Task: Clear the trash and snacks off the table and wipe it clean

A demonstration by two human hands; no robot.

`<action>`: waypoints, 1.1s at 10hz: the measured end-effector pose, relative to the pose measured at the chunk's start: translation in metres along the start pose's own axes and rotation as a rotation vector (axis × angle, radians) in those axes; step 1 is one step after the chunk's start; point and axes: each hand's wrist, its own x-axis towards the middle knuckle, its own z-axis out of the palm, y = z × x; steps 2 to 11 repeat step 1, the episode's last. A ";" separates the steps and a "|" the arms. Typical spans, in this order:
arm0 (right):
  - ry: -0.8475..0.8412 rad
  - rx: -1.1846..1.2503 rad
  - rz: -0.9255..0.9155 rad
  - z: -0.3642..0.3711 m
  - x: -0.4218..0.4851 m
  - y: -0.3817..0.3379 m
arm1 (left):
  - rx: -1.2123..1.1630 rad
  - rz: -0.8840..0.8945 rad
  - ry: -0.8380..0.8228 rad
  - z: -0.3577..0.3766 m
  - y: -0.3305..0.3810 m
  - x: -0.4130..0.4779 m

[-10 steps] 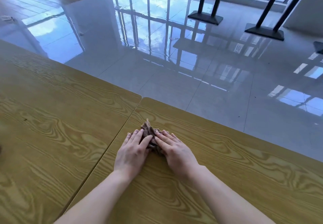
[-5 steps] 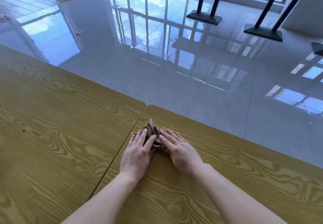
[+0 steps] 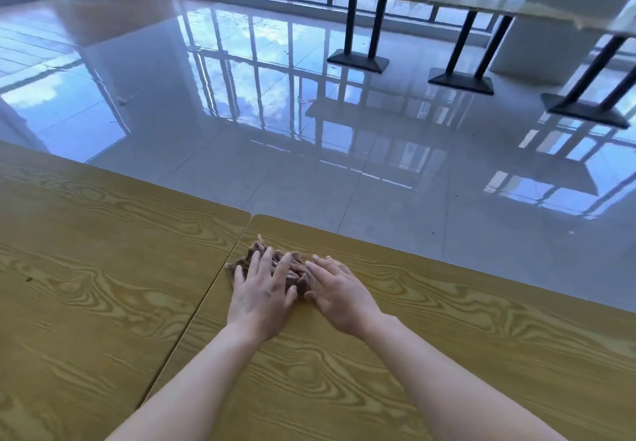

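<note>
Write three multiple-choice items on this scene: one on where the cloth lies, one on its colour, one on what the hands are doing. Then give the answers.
1. Where is the cloth?
A. on the floor
B. on the right tabletop, by the seam
C. at the middle of the left tabletop

2. What colour is the cloth?
A. brown
B. white
C. blue

3. What are the hands doing?
A. lifted clear of the cloth
B. one in the air
C. both pressed flat on it

Answers: 
1 B, it lies on the tabletop just right of the seam. 
2 A, its folds look brown. 
3 C, left hand and right hand lie spread on it.
</note>
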 end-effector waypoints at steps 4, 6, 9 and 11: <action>0.077 -0.080 0.029 -0.034 -0.031 0.009 | -0.028 0.034 0.021 -0.019 0.037 -0.011; 0.077 -0.080 0.029 -0.034 -0.031 0.009 | -0.028 0.034 0.021 -0.019 0.037 -0.011; 0.077 -0.080 0.029 -0.034 -0.031 0.009 | -0.028 0.034 0.021 -0.019 0.037 -0.011; 0.077 -0.080 0.029 -0.034 -0.031 0.009 | -0.028 0.034 0.021 -0.019 0.037 -0.011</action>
